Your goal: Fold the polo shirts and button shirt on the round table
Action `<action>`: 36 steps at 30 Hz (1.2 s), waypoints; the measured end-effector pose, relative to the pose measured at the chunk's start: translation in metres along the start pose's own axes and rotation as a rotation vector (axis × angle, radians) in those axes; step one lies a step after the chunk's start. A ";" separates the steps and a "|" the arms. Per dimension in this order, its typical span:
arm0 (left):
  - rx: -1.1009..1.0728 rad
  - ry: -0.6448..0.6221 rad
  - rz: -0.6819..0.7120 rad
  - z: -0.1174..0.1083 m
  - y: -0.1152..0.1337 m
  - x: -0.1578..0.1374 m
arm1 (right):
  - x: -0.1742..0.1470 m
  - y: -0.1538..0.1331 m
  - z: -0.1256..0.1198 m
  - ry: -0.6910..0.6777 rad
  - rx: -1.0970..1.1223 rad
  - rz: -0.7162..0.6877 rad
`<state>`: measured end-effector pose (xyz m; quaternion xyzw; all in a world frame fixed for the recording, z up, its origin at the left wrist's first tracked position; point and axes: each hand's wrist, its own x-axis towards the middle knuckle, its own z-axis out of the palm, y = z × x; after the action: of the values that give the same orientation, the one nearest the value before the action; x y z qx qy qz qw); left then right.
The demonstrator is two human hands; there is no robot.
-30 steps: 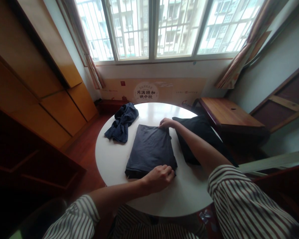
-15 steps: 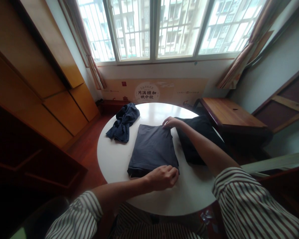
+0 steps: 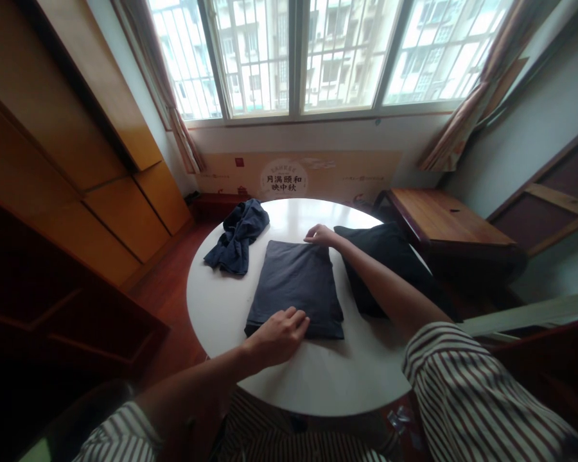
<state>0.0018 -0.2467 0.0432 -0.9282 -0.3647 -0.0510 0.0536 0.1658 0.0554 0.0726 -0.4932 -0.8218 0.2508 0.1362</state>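
Note:
A dark grey garment (image 3: 293,276), folded into a flat rectangle with layered edges, lies on the white round table (image 3: 347,385). Along its near edge is my left hand (image 3: 284,330), with the fingers curled down and closed on the cloth; the thumb is hidden. My right hand (image 3: 322,235) reaches across to the garment's far edge, where thumb and fingers pinch together at the cloth. Beside my right forearm rests a black piece of cloth (image 3: 380,263), partly covered by that arm. A crumpled navy garment (image 3: 241,237) sits at the table's far left.
Past the table on the right stands a low wooden table (image 3: 453,218). Orange-brown cabinets (image 3: 120,224) line the left side. Barred windows (image 3: 341,58) and a printed banner (image 3: 327,173) are ahead. Small clear wrappers (image 3: 401,418) show below the near right rim.
My left hand has slid left along the near edge from the right corner. My right hand has shifted slightly left along the far edge. The folded garment has hardly moved.

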 end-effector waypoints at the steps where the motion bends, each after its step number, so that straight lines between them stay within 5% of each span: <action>1: 0.000 -0.019 -0.011 0.000 -0.002 -0.005 | 0.003 -0.005 0.004 -0.016 -0.005 -0.016; 10: 0.087 0.043 0.040 0.021 -0.001 -0.012 | 0.016 -0.028 0.029 -0.074 -0.112 -0.073; 15: 0.004 0.134 0.064 0.011 -0.005 -0.012 | 0.005 -0.039 0.029 -0.001 -0.249 -0.114; 21: -0.299 0.220 -0.309 0.003 -0.094 0.033 | -0.056 -0.066 0.065 0.092 -0.398 -0.159; 27: -0.247 -0.189 -0.353 0.032 -0.176 0.088 | -0.144 -0.058 0.112 0.093 -0.507 -0.142; 33: -0.123 -0.203 -0.373 0.036 -0.182 0.105 | -0.203 -0.056 0.116 0.051 -0.453 -0.239; 36: -0.174 -0.104 -0.220 0.036 -0.162 0.123 | -0.206 -0.067 0.109 0.016 -0.377 -0.274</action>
<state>-0.0172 -0.0408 0.0339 -0.8852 -0.4606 -0.0399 -0.0517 0.1626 -0.1822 0.0229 -0.3957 -0.9123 0.0682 0.0810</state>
